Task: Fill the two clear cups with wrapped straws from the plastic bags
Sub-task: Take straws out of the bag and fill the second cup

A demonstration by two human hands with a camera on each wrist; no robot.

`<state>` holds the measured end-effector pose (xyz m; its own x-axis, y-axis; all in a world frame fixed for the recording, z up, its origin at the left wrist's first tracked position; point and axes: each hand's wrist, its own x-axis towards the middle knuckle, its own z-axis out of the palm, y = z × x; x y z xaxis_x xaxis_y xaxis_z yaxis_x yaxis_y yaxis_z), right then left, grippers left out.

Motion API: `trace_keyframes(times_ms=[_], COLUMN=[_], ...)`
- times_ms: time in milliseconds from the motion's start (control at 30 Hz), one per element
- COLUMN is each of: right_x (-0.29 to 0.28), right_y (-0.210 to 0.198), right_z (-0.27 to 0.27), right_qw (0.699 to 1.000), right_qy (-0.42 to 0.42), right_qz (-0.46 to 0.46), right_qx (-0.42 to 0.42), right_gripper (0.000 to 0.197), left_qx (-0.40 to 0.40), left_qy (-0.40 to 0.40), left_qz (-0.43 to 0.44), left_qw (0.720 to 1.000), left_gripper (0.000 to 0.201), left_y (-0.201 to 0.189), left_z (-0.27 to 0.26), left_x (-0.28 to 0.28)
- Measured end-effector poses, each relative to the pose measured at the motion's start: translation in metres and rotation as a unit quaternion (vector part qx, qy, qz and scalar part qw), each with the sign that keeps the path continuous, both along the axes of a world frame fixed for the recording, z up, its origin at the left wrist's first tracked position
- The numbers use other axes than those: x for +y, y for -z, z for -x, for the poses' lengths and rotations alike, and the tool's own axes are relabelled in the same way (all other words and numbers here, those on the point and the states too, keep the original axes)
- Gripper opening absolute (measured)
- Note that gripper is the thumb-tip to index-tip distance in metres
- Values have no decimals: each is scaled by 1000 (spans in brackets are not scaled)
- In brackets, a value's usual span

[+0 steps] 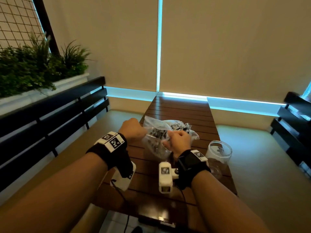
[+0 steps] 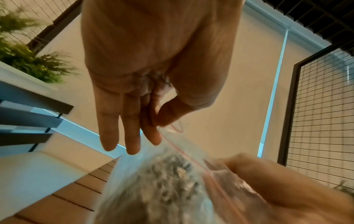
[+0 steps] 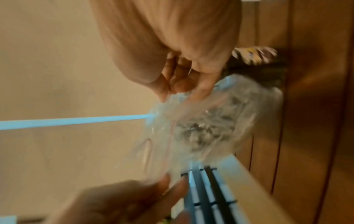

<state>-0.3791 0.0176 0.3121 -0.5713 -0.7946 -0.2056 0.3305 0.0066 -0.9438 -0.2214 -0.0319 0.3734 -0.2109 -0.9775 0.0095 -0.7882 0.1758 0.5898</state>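
A clear zip bag (image 1: 155,143) full of black-and-white wrapped straws hangs between my two hands above the wooden slat table (image 1: 178,108). My left hand (image 1: 134,132) pinches the bag's left top edge; in the left wrist view thumb and forefinger (image 2: 155,122) nip the red-lined rim of the bag (image 2: 162,181) while the other fingers stay straight. My right hand (image 1: 176,140) pinches the opposite edge, its fingers (image 3: 172,92) curled on the bag (image 3: 201,125). A second bag of straws (image 1: 180,126) lies behind. One clear cup (image 1: 218,152) stands right of my right wrist.
A black slatted bench (image 1: 50,118) and a white planter with greenery (image 1: 33,68) run along the left. Another black bench (image 1: 296,118) stands at the right. A dark flat object (image 1: 156,217) lies at the table's near edge, with cables trailing from both wrist cameras.
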Motion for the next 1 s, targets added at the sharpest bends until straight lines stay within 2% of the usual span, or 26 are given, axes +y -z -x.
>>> trace_keyframes(times_ms=[33, 100, 133, 267, 333, 400, 467, 533, 600, 667, 733, 833, 900, 933, 1000], right_x=[-3, -4, -5, 0, 3, 1, -2, -5, -7, -4, 1, 9, 11, 11, 14], right_y=[1, 1, 1, 5, 7, 8, 8, 11, 17, 17, 18, 16, 17, 18, 22], right_z=[6, 13, 16, 31, 28, 22, 19, 22, 27, 32, 38, 42, 45, 50, 69], right_qw=[994, 950, 930, 894, 856, 825, 803, 782, 760, 767, 785, 793, 805, 820, 847], right_qy=[32, 74, 85, 99, 68, 2, -69, -108, -123, -126, -130, -131, -114, -80, 27], right_qz=[-12, -29, -33, -80, -79, -38, -17, -37, -76, -109, -121, -95, -49, -35, -52], right_qx=[102, 303, 355, 429, 506, 564, 591, 613, 634, 620, 594, 588, 580, 566, 529], right_gripper=[12, 19, 22, 24, 27, 22, 12, 27, 47, 47, 41, 37, 18, 12, 16], left_qx=[16, 62, 84, 136, 151, 143, 101, 32, -64, -167, -219, -192, -179, -177, -168], left_qy=[-22, -54, -64, -91, -91, -75, -31, 48, 160, 231, 219, 144, 130, 133, 140], left_qz=[6, 37, 51, 127, 135, 122, 141, 195, 206, 174, 157, 149, 157, 163, 175], left_qw=[1000, 996, 993, 978, 975, 979, 984, 979, 963, 942, 938, 959, 962, 961, 960], left_gripper=[34, 38, 37, 16, 13, 13, 17, 17, 10, 8, 24, 36, 31, 28, 26], left_y=[0, -2, -5, -11, -9, -5, -2, -1, 0, 3, 6, 7, 10, 11, 15], left_z=[-6, -17, -20, -19, -14, -7, -1, 3, 2, -2, -8, -13, -10, -7, -1], left_x=[-6, -14, -14, -14, -14, -15, -12, -5, 0, 0, -6, -19, -26, -28, -28])
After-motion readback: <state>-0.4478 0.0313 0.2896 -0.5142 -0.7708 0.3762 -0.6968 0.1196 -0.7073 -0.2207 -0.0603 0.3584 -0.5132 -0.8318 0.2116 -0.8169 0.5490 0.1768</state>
